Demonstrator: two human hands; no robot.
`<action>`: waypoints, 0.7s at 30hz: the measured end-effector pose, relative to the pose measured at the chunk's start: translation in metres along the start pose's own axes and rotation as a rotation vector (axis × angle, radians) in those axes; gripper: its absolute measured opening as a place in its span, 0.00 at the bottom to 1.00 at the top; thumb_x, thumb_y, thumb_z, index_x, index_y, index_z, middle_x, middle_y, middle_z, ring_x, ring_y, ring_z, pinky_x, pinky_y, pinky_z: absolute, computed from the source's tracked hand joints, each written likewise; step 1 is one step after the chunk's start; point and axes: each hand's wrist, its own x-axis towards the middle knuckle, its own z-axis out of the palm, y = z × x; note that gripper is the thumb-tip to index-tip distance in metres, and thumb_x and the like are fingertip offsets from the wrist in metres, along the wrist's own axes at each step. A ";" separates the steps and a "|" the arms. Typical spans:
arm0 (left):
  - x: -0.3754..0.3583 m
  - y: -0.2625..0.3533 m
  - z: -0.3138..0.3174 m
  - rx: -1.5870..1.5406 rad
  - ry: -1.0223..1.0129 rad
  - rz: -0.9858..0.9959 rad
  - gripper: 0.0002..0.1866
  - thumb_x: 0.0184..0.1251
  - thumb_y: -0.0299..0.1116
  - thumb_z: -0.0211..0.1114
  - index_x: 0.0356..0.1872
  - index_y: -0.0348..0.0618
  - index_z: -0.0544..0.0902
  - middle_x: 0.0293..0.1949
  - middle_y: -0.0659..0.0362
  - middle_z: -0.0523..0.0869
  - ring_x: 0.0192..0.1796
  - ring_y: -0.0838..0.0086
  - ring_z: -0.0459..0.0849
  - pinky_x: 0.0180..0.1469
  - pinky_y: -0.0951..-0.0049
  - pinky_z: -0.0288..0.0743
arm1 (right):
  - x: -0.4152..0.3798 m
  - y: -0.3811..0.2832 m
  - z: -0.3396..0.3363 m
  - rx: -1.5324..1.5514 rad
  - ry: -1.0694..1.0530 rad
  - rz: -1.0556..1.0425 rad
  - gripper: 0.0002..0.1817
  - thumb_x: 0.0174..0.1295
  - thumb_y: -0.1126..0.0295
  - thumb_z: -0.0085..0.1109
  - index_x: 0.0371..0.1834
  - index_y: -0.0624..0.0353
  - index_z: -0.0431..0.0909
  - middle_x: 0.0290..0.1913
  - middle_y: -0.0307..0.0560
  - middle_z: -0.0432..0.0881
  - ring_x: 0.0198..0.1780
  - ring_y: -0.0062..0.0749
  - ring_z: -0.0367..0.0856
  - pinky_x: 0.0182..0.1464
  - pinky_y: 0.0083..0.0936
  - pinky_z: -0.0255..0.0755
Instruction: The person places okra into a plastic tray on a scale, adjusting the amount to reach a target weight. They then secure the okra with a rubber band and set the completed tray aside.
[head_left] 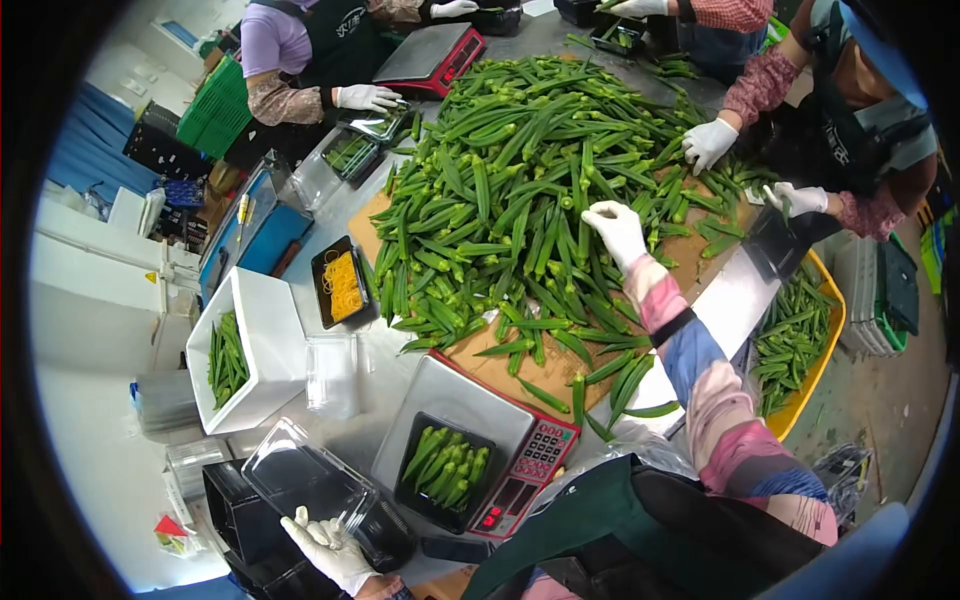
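Observation:
My right hand (617, 234), in a white glove, reaches over a big heap of green okra (500, 170). Its fingertips are pinched together at the stem end of an okra pod (583, 192). Low on the left, my left hand (332, 552), gloved too, has its fingers apart right at the edge of a clear plastic lid (300, 470). That lid stands raised beside a black tray (385, 535). Between my arms a red and silver scale (540, 450) carries a black tray (412, 478) with several okra pods (450, 466) laid side by side.
A white foam box (270, 365) holds some okra. Beside it are a black tray of yellow rubber bands (342, 283) and a clear lid (332, 375). Okra fills a yellow crate (832, 350) at right. Gloved co-workers' hands (710, 143) work around the table; a second scale (430, 58) stands farther back.

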 end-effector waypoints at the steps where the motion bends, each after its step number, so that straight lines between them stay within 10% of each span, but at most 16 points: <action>1: -0.002 0.001 0.000 0.007 -0.011 0.013 0.22 0.79 0.50 0.60 0.48 0.36 0.79 0.14 0.70 0.55 0.16 0.85 0.52 0.22 0.81 0.54 | -0.001 -0.003 -0.004 0.094 -0.041 -0.010 0.13 0.59 0.65 0.74 0.40 0.63 0.87 0.42 0.44 0.87 0.41 0.27 0.82 0.46 0.26 0.75; 14: -0.035 0.007 -0.024 -0.108 -0.137 -0.006 0.21 0.83 0.46 0.55 0.49 0.34 0.79 0.14 0.69 0.55 0.15 0.85 0.51 0.23 0.82 0.57 | -0.090 -0.078 -0.055 1.821 -0.870 0.762 0.22 0.81 0.57 0.47 0.69 0.59 0.70 0.51 0.47 0.82 0.39 0.25 0.77 0.34 0.20 0.71; 21: -0.053 0.010 -0.049 -0.130 -0.079 0.008 0.21 0.81 0.48 0.57 0.45 0.35 0.81 0.14 0.69 0.55 0.15 0.86 0.52 0.25 0.82 0.62 | -0.135 -0.122 -0.038 1.397 -0.675 0.809 0.20 0.79 0.64 0.49 0.68 0.61 0.72 0.52 0.46 0.82 0.48 0.31 0.81 0.43 0.25 0.74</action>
